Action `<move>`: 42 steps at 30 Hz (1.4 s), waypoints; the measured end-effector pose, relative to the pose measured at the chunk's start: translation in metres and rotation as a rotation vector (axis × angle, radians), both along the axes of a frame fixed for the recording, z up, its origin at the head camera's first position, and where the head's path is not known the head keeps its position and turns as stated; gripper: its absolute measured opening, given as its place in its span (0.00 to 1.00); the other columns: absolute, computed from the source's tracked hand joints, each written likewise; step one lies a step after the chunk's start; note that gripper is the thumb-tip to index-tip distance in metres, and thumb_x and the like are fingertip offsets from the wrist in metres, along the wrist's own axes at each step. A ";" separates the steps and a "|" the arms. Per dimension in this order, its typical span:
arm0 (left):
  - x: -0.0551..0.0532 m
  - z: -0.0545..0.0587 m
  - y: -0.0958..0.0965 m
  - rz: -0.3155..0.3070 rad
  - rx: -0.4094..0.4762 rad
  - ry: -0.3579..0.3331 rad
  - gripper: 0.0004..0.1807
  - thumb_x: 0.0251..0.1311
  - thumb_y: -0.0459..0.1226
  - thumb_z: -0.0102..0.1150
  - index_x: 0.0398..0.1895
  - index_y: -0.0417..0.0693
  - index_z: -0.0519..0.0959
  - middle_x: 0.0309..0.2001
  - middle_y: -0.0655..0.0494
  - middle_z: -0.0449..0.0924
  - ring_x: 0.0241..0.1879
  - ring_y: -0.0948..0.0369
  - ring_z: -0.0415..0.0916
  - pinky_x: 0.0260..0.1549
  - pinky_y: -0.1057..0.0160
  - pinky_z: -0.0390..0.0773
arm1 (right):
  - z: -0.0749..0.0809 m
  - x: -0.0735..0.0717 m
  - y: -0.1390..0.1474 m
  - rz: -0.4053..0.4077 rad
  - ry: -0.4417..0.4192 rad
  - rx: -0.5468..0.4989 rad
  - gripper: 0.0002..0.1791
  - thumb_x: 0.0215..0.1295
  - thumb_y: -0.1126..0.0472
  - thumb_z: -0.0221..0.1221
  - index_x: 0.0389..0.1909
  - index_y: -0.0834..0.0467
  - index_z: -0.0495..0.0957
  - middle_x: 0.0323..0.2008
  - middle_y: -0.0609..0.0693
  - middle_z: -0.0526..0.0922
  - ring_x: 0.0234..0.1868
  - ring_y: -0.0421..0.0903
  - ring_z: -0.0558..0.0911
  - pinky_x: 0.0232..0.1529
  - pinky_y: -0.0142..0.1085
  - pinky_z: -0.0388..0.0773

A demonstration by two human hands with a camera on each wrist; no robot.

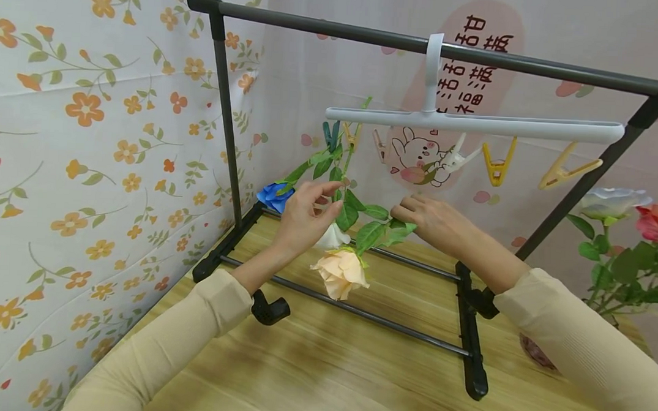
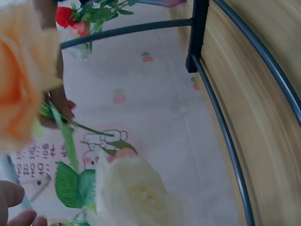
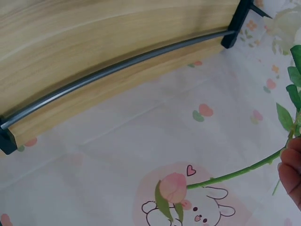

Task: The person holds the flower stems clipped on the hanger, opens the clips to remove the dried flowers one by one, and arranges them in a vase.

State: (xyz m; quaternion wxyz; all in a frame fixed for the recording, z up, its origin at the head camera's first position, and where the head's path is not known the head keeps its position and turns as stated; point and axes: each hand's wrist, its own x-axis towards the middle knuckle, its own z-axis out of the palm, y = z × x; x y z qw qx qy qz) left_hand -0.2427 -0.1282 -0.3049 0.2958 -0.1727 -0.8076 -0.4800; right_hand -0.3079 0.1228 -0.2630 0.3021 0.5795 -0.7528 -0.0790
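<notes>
In the head view, the right hand gripped the leafy green stem of a ruffled peach rose, its fingers bent closed. The rose hung over the wood-grain bench; its bloom pointed down toward the person, its long axis slanting up rightward to that hand. The left hand had thumb and forefinger curved, slightly parted, beside a hanging white rose; contact could not be told. A wide gap separated the peach bloom from the black metal rack's right foot.

In the left wrist view, the peach bloom crowded the left edge, the white rose lay lower centre, and the left fingertips stood apart.

In the right wrist view, a green stem ran from the pinching right fingers to a pink bud, pointing left, well apart from the bench's edge.
</notes>
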 end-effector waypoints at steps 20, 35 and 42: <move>-0.028 -0.011 0.003 0.073 -0.001 -0.190 0.25 0.65 0.36 0.57 0.65 0.39 0.71 0.60 0.40 0.77 0.55 0.44 0.79 0.53 0.49 0.79 | -0.022 0.030 0.039 0.043 -0.088 -0.222 0.24 0.76 0.47 0.36 0.37 0.57 0.77 0.29 0.48 0.75 0.29 0.42 0.75 0.27 0.36 0.75; -0.033 -0.013 0.009 0.078 -0.042 -0.302 0.29 0.66 0.40 0.56 0.69 0.42 0.67 0.60 0.41 0.77 0.57 0.45 0.77 0.55 0.48 0.76 | -0.034 0.052 0.064 0.008 -0.147 -0.298 0.26 0.75 0.46 0.37 0.39 0.58 0.79 0.33 0.47 0.80 0.33 0.42 0.80 0.31 0.38 0.79; -0.034 -0.013 0.014 0.084 -0.053 -0.336 0.30 0.66 0.41 0.57 0.70 0.44 0.66 0.59 0.43 0.78 0.52 0.46 0.79 0.57 0.47 0.71 | -0.039 0.063 0.078 -0.005 -0.178 -0.350 0.24 0.74 0.45 0.40 0.42 0.55 0.81 0.34 0.44 0.79 0.30 0.38 0.77 0.30 0.32 0.74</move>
